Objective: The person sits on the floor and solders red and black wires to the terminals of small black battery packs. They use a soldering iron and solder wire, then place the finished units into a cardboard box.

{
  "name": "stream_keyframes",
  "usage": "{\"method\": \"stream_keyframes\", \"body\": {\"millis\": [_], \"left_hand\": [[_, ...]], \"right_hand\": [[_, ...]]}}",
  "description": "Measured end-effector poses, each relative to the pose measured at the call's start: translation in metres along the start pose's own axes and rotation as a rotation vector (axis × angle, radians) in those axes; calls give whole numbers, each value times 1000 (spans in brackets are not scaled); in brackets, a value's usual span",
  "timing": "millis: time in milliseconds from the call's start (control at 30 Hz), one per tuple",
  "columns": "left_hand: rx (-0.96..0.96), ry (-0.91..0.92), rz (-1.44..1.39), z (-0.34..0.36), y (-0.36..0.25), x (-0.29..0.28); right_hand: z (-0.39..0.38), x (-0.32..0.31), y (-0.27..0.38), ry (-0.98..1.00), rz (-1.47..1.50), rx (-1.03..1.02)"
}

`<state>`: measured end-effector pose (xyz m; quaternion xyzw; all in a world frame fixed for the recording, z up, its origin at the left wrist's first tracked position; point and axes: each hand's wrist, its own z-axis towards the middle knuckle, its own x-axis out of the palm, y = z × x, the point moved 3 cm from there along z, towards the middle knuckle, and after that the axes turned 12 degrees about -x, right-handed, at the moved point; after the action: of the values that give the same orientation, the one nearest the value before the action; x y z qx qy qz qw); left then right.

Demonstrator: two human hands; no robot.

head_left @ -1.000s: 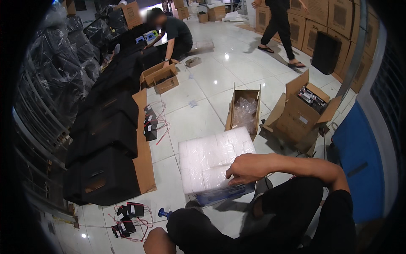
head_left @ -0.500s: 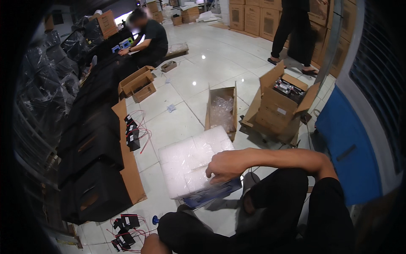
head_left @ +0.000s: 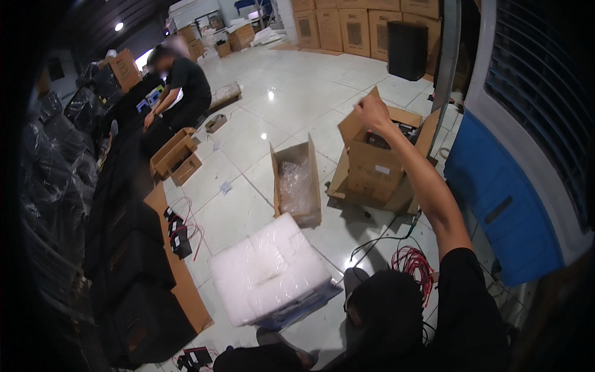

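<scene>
My right hand [head_left: 374, 114] is stretched forward over an open cardboard box [head_left: 370, 172], its fingers curled in front of the box's raised left flap [head_left: 351, 126]. Whether the fingers grip the flap or hold something small is hidden. Inside the box, dark parts [head_left: 406, 130] show partly behind my wrist. My left hand is out of view. In front of my legs, a white foam block [head_left: 266, 266] wrapped in clear film sits on a blue base [head_left: 300, 310].
A narrow carton [head_left: 296, 186] holding clear plastic wrap stands beyond the foam block. Red and black cables [head_left: 414, 266] lie by my right knee. Black cabinets [head_left: 149, 322] line the left side, beside small black parts with red wires [head_left: 178, 234]. A co-worker [head_left: 183, 87] sits farther back.
My right hand has left the foam block and reached forward to the open box. My view has shifted. The person walking at the upper right is mostly out of sight.
</scene>
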<state>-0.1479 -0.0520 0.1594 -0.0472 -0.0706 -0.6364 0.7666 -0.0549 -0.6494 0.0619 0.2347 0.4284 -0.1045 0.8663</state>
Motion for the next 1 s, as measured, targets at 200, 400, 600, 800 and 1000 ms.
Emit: {"method": "stream_keyframes", "body": {"millis": [200,400,600,800,1000], "left_hand": [[-632,1438,-180,-24,42,42],[-307,1742,-118,-85,51,53],[-365,1751,-119,-93,56,48],[-442,1764,-108,-92,59,46],[-479,1813,-144,-92,60,43]], "right_hand": [[-15,67,-143,542,-323,151],[-26,111,-157,574,-349,-13],[-33,100,-172,433,-433,-135],[-32,112,-169,278,-305,-86],[-27,92,-156,392,-53,-62]]}}
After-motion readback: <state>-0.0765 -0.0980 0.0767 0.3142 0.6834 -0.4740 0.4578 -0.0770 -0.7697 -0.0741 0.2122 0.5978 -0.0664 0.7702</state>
